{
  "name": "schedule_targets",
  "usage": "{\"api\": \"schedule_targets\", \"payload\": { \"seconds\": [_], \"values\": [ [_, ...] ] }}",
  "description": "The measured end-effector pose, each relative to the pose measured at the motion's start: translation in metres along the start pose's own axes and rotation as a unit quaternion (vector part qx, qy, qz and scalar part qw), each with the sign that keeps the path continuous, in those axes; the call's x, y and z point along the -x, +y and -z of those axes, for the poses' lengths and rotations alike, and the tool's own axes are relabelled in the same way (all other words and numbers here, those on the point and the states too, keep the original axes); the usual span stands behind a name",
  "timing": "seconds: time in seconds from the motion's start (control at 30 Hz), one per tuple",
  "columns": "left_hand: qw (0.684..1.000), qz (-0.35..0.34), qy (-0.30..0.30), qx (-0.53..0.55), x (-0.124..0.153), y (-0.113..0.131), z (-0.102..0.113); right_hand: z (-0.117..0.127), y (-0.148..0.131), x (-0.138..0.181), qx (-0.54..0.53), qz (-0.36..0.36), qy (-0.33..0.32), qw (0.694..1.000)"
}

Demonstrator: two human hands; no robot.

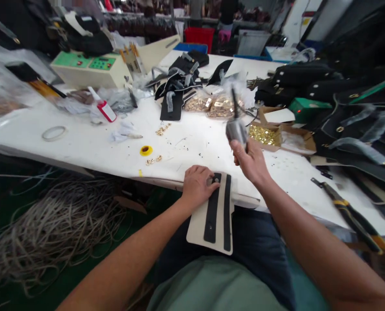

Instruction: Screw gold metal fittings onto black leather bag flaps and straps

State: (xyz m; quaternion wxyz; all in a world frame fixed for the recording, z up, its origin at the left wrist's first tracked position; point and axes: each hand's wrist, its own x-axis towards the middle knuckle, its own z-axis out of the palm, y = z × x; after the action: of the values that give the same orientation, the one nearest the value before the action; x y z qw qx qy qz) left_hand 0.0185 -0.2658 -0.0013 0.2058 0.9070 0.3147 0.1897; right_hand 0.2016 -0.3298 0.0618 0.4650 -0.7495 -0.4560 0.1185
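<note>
A beige flat panel with two black strips [212,216] lies over the table's front edge and hangs down toward my lap. My left hand [197,185] holds its upper end, the thumb on a black strip beside a small round metal piece. Lower on that strip a small hole or stud shows. Raised above the table, my right hand [249,160] is closed around a grey cylindrical tool with a thin dark shaft [236,129]; motion blurs it and its exact kind is unclear. The tool is apart from the panel.
Small gold fittings [150,162] and a yellow tape roll [146,150] lie at left. A red-labelled bottle [105,110] stands behind. Boxes of gold pieces [263,134], long-handled pliers [351,216] and black bags [361,129] are at right. Grey strips [59,229] heap on the floor.
</note>
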Motion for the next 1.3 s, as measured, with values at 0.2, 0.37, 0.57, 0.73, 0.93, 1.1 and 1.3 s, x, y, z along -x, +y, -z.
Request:
{"api": "schedule_targets", "payload": {
  "seconds": [0.2,0.37,0.57,0.73,0.93,1.1,1.3],
  "values": [
    [0.998,0.001,-0.003,-0.06,0.003,0.007,0.006,0.019,0.059,-0.002,0.331,-0.025,-0.115,0.936],
    [0.996,0.0,-0.008,-0.088,0.006,0.012,0.009,0.027,0.063,0.022,0.337,0.023,-0.03,0.941],
    [0.995,0.007,-0.011,-0.095,0.009,0.018,0.013,-0.005,0.041,0.113,0.03,-0.118,-0.106,0.987],
    [0.998,0.045,-0.018,0.044,0.019,0.025,0.022,-0.032,0.021,0.143,-0.132,-0.026,0.023,0.991],
    [0.888,0.156,-0.01,0.432,0.043,0.048,0.034,-0.027,-0.02,0.147,-0.084,0.141,0.008,0.986],
    [0.76,0.325,0.089,0.556,0.051,0.062,0.031,-0.022,-0.029,0.155,-0.101,0.205,-0.034,0.973],
    [0.693,0.346,0.043,0.631,0.052,0.07,0.027,0.002,-0.01,0.13,-0.076,0.106,0.047,0.99]
  ]
}}
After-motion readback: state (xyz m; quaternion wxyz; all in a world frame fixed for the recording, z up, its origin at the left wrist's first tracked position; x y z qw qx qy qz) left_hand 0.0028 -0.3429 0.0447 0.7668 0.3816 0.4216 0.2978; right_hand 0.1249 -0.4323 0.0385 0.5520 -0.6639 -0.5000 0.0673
